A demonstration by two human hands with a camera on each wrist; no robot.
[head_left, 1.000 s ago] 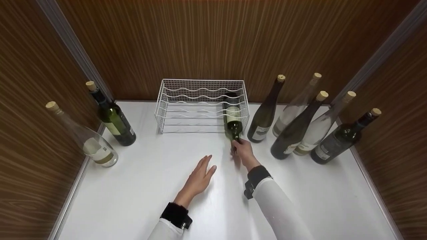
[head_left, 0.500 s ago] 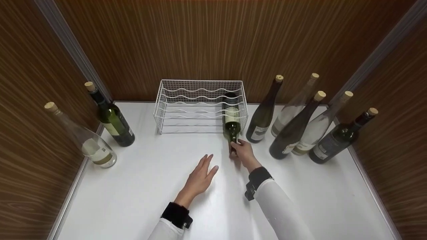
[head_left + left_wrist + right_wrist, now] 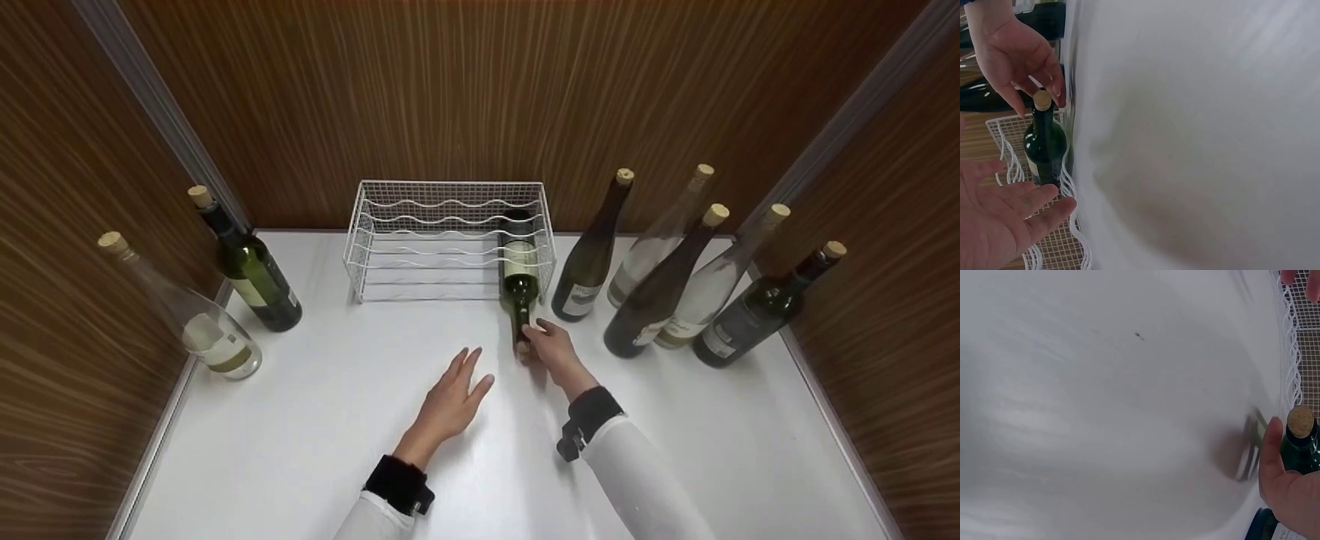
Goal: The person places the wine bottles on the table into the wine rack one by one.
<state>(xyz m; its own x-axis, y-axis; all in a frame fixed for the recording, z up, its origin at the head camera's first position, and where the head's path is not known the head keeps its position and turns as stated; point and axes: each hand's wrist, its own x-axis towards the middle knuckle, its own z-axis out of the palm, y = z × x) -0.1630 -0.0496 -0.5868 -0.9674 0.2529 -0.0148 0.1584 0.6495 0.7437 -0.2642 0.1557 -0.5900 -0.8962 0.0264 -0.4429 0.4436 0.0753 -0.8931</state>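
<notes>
A green wine bottle (image 3: 519, 289) with a cork lies on its side in the right end of a white wire wine rack (image 3: 450, 181), neck pointing at me. Beside the neck is my right hand (image 3: 551, 345), its fingers loosely spread around it; the left wrist view shows gaps between this hand (image 3: 1016, 50) and the neck under the cork (image 3: 1042, 100). In the right wrist view the thumb (image 3: 1271, 450) extends straight by the bottle. My left hand (image 3: 446, 401) hovers over the table in front of the rack, fingers extended, holding nothing.
Several corked bottles stand upright right of the rack, the closest a dark bottle (image 3: 589, 262). On the left stand a green bottle (image 3: 259, 277) and a clear bottle (image 3: 217, 337). Wood-grain panels (image 3: 450, 90) enclose the white table (image 3: 337, 420) at the back and sides.
My right hand has loosened from the bottle's neck and shifted slightly right and toward me, uncovering the cork. The bottle stays in the rack. My left hand has hardly moved.
</notes>
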